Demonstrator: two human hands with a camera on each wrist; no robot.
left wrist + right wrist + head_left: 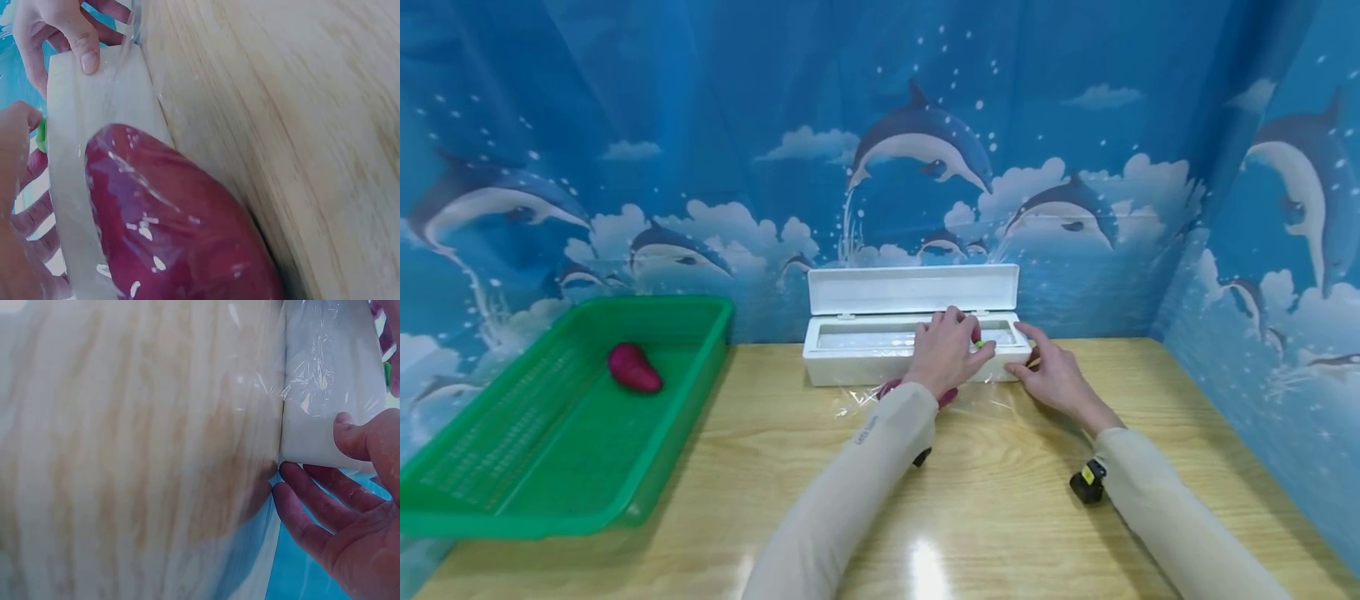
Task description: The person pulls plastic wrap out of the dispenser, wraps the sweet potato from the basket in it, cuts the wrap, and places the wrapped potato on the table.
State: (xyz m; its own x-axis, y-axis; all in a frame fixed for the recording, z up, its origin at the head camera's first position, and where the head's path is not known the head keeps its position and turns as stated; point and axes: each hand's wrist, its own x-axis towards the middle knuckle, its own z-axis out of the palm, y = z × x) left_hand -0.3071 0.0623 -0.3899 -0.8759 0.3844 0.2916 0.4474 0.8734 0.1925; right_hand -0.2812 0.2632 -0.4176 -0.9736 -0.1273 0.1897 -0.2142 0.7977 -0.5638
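A long white cling film dispenser box [861, 367] stands against the backdrop with its lid [913, 290] raised. My left hand [946, 350] reaches over its front edge and pinches a small green slider [42, 135] between thumb and finger. At the box's right end my right hand [1056, 375] grips the corner, thumb on the front and fingers around the end. Clear plastic film [312, 381] hangs down the front onto the table. Just before the box lies a purplish-red, smooth, tapered vegetable or fruit [175, 225] with film over it, partly hidden by my left arm in the head view.
A green plastic basket [658, 450] stands at the left on the wooden table [1000, 517]. Another purplish-red tapered piece [635, 368] lies in it. A blue dolphin-print curtain [737, 125] closes off the back and right side.
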